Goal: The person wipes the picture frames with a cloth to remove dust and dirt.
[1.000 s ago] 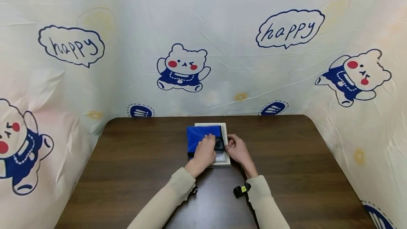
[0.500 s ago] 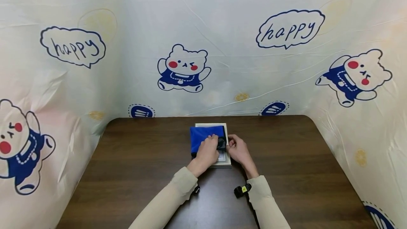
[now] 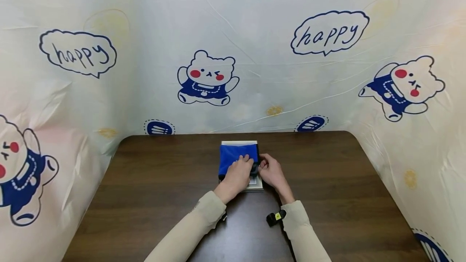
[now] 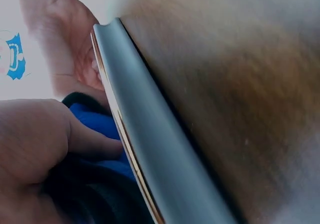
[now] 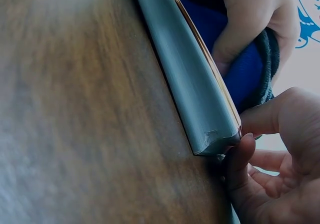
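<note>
A picture frame [image 3: 259,184] with pale borders lies flat on the table, its grey side edge [image 5: 192,79] close up in the right wrist view. Over most of it spreads a blue cloth [image 3: 231,153] with black edging. My left hand [image 3: 237,176] holds the cloth against the frame, the thumb [image 4: 95,141] pressing into blue fabric in the left wrist view. At the frame's right side, my right hand [image 3: 272,173] grips the border near a corner between thumb and finger. The cloth and left hand hide most of the frame's face.
A dark brown wooden table [image 3: 164,197] extends around the frame. Behind it hangs a pale curtain [image 3: 262,64] printed with bears and "happy" bubbles. A black wrist camera [image 3: 275,217] sits by the right cuff.
The left hand and cloth have shifted slightly right across the frame, covering more of its right side. The right hand keeps its place at the frame's right edge.
</note>
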`<state>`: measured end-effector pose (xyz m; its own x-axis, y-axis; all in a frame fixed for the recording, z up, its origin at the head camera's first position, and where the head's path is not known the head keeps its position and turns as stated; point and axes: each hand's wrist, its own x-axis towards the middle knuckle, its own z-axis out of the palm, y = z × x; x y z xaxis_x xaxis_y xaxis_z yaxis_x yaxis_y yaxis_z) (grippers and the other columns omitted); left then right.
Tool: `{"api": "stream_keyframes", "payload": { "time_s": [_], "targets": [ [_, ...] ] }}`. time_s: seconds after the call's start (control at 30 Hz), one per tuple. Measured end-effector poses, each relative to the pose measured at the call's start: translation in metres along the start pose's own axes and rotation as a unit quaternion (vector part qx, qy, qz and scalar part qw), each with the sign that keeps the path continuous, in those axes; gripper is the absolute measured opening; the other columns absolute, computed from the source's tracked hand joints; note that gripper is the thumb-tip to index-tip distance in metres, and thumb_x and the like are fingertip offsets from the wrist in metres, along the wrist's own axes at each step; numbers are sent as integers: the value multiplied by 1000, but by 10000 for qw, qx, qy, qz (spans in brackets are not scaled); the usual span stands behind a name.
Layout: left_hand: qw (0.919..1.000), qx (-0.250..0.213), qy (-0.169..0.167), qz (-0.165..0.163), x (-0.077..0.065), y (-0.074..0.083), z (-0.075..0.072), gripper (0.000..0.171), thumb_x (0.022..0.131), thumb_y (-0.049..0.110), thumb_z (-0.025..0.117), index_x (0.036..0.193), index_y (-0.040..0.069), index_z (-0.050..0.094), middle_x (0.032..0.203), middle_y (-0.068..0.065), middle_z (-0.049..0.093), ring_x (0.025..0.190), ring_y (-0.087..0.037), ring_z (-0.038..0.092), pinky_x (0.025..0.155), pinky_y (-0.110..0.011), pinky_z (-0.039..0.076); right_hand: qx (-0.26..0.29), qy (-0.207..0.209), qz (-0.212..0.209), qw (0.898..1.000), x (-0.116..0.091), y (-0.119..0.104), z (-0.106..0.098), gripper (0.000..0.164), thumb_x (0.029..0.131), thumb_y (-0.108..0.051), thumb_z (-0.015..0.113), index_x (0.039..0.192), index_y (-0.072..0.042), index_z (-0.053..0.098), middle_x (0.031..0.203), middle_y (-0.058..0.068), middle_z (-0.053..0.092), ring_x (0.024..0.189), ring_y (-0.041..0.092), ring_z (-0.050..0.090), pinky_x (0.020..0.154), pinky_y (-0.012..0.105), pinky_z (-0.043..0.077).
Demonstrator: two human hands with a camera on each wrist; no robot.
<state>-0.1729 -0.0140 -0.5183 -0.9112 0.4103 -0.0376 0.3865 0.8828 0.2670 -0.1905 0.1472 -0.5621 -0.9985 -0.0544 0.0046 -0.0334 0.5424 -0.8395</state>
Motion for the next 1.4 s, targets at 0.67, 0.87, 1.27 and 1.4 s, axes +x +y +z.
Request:
{"api": "stream_keyframes", "payload": {
  "time_s": [0.67, 0.87, 1.27, 1.4],
  "targets": [
    [9997, -68, -123, -201, -13, -8, -8, 51, 94, 4, 78, 143, 2, 64, 157, -19, 56, 144, -43, 54, 109, -55, 53, -12, 4, 213, 9998, 2, -4, 3, 43, 89, -1, 71, 132, -1, 68, 87, 4, 60, 73, 13, 52, 70, 27, 42],
    [9996, -286, 43, -69, -19, -12, -11, 47, 94, 0, 75, 140, 0, 65, 150, -22, 62, 138, -43, 60, 108, -55, 54, -46, 23, 170, 9998, 3, -2, 3, 42, 89, 0, 70, 131, 0, 68, 86, 5, 60, 72, 13, 52, 69, 26, 41],
    [9625, -2532, 856, -470, -33, -30, -25, 51, 85, -10, 60, 135, 1, 66, 120, -19, 74, 96, -28, 69, 81, -49, 58, 45, -16, 199, 9998, 3, -6, 2, 40, 91, -4, 71, 131, 0, 67, 89, 6, 58, 76, 15, 52, 74, 29, 42],
    [9398, -2998, 1582, -425, -47, -36, -28, 55, 81, -13, 55, 132, 3, 68, 118, -18, 74, 98, -28, 66, 85, -47, 55, 69, -34, 249, 9997, 1, -6, 1, 39, 92, -5, 72, 131, 0, 66, 89, 6, 57, 78, 16, 52, 75, 30, 42]
  ]
}}
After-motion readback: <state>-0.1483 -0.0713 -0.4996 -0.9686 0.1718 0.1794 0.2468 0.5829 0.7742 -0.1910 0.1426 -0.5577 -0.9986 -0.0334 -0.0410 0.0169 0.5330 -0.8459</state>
